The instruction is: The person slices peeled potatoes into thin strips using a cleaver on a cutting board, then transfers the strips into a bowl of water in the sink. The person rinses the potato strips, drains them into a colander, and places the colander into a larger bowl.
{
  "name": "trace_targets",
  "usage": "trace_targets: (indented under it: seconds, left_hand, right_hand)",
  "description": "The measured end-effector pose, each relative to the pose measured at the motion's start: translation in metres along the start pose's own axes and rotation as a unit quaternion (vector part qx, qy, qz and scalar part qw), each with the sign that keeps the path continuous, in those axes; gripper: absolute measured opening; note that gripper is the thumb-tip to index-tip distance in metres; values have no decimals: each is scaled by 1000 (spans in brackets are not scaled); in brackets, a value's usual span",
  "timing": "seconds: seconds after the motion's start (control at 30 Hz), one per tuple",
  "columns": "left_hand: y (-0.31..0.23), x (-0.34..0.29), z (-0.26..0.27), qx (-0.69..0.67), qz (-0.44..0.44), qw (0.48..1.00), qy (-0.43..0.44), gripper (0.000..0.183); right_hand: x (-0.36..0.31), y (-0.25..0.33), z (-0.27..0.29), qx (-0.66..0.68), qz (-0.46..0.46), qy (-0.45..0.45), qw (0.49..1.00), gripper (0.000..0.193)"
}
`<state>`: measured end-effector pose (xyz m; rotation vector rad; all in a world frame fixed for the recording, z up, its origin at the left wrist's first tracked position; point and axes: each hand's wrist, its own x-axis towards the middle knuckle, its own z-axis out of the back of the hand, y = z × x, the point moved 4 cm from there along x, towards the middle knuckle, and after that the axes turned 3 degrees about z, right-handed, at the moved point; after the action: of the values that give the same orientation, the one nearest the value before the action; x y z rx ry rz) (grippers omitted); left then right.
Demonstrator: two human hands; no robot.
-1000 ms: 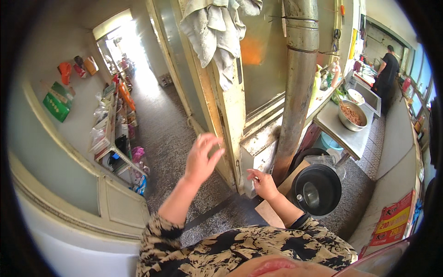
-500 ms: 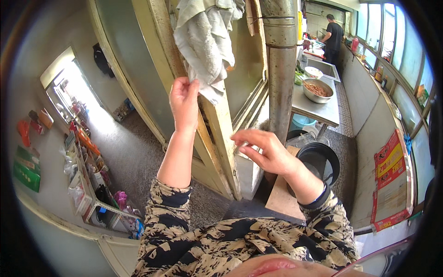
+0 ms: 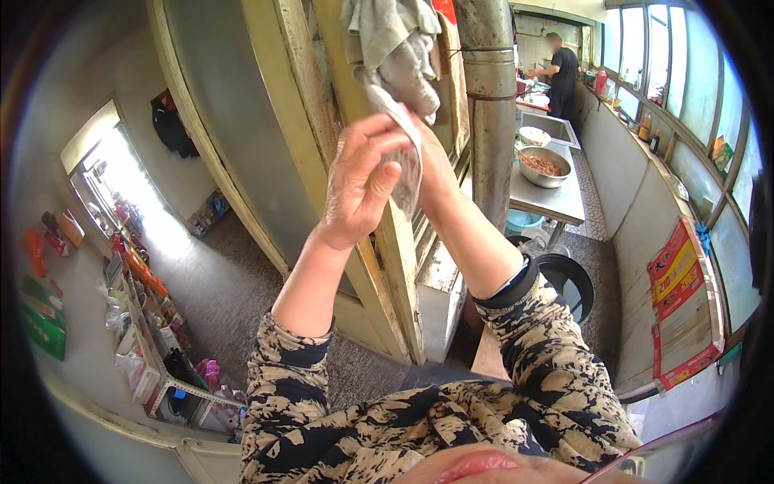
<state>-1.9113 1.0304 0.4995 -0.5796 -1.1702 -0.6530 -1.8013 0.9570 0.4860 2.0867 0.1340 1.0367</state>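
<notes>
A grey-white towel (image 3: 397, 50) hangs high up by the door frame, its lower end falling between my hands. My left hand (image 3: 355, 189) is raised against that end, fingers stretched and thumb apart, the fingertips touching the cloth. On the other side of the towel's edge is my right hand (image 3: 431, 165), pressed near the cloth; its fingers are mostly hidden by it, so I cannot make out whether they close on it.
A rusty pipe (image 3: 489, 105) stands right of the towel, beside the door frame (image 3: 395, 274). At right, a metal counter (image 3: 536, 200) carries a steel bowl (image 3: 548, 179) of brown food, with a black basin (image 3: 576, 282) below. A person (image 3: 564, 77) works farther back.
My right hand has risen from in front of the door frame to the towel. The left hand has turned and let go its pinch on the towel's corner, its fingers now stretched against the cloth.
</notes>
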Motion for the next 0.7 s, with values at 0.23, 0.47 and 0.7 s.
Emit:
trace_targets:
  seconds: [0.23,0.47,0.7]
  left_hand:
    - [17,23,-54,107,-14,994,35,88]
    - [12,27,-56,-211,90,971,61,90]
    - [32,1,-59,-737,224,614,-174,37]
  right_hand:
    - [5,0,16,-111,44,8,993,56]
    - [44,-24,33,76,66,134,986,45]
    - [36,-10,9,287,-99,23,953,45]
